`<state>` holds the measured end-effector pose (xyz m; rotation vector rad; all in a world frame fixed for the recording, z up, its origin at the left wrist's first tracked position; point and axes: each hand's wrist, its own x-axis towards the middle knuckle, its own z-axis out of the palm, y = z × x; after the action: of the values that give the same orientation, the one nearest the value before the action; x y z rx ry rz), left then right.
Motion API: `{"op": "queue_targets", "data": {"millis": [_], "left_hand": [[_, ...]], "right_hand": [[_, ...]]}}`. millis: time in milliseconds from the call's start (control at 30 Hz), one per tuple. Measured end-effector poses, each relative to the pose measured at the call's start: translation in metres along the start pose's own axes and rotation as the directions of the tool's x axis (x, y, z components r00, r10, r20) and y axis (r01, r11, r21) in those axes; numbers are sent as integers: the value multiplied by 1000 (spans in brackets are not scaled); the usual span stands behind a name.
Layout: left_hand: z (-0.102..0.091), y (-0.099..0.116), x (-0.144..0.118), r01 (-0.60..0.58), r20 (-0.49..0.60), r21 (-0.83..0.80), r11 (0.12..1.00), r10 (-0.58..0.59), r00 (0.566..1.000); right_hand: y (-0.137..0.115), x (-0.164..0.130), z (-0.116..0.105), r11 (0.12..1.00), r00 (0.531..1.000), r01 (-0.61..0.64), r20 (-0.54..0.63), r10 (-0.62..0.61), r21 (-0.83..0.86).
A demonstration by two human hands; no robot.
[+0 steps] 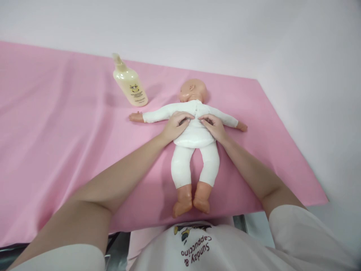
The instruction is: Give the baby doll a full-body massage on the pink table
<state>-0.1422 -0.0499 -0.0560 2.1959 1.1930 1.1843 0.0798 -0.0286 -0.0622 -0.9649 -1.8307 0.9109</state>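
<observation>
A baby doll (194,139) in a white cloth body lies front down, its head at the far end and turned to the left, its arms spread wide. On the left half of its back rests my left hand (179,124), fingers pointing inward and lightly curved. My right hand (213,126) mirrors it on the right half, with the fingertips of both hands a small gap apart near the middle of the back. Both hands look open, laid on the cloth. The undersides of my fingers are partly hidden.
A pale yellow pump bottle (131,86) stands on the pink sheet (56,131), left of the doll's head. The sheet covers a table whose far side meets a white wall (175,30). The table's right edge slants down toward me.
</observation>
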Motion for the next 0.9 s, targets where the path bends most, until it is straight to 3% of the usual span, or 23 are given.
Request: {"op": "queue_targets", "data": {"millis": [267,600,900], "left_hand": [[0,-2,-1,-36,-35,-20,999,35,999],[2,-12,-3,34,-71,62,997,-30,997],[0,-6,-2,14,-51,63,998,-11,999]], "right_hand": [[4,2,-1,988,991,100,-79,-110,-121],[17,4,0,991,994,38,-98,-51,-132],[14,6,-2,996,996,6,-86,-14,-92]]}}
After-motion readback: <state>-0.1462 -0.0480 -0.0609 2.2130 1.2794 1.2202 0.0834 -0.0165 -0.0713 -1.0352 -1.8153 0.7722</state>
